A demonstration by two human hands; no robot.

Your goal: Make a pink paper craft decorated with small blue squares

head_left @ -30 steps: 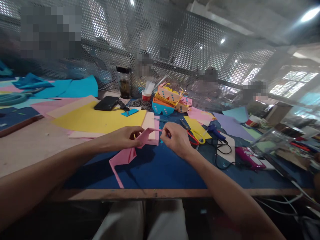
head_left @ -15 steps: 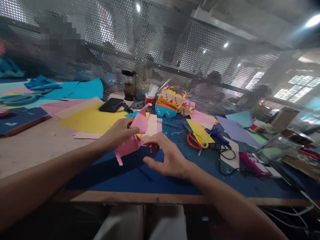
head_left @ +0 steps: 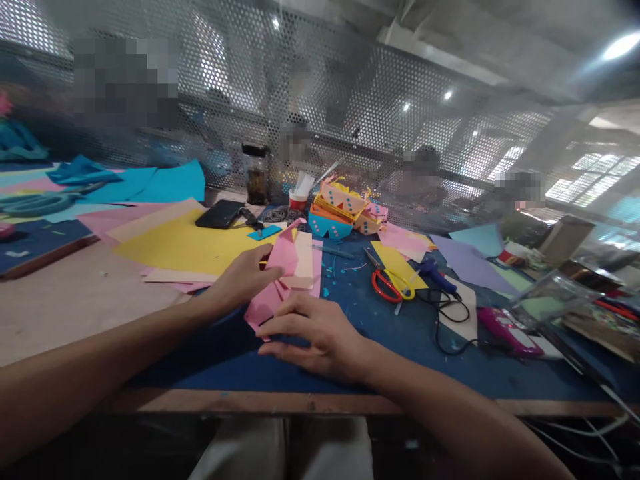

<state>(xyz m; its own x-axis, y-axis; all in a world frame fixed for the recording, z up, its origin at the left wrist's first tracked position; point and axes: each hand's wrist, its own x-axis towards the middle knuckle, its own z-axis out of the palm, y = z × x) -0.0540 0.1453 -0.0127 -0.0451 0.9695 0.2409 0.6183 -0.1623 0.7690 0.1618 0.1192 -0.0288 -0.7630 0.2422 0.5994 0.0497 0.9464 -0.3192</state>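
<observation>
A folded pink paper cut-out (head_left: 260, 305), shaped like paper glasses with bent side strips, is held above the blue table top (head_left: 210, 353). My left hand (head_left: 250, 273) grips its upper half between thumb and fingers. At its lower end, the thumb and fingertips of my right hand (head_left: 315, 337) close on the edge; part of that end is hidden behind the fingers. Just beyond lie pink and cream paper sheets (head_left: 305, 257) and a small blue paper piece (head_left: 265, 232).
Scissors (head_left: 393, 285) with red and yellow handles lie right of my hands, near a blue glue gun (head_left: 437, 275) with a black cord. Behind stand decorated paper pieces (head_left: 333, 210), a cup (head_left: 299, 199) and a jar (head_left: 256, 175). A phone (head_left: 219, 214) rests on yellow paper (head_left: 175, 243).
My right hand has moved left and down from beside the pink cut-out onto its lower end, its fingers closing. The cut-out has dropped slightly, still in my left hand.
</observation>
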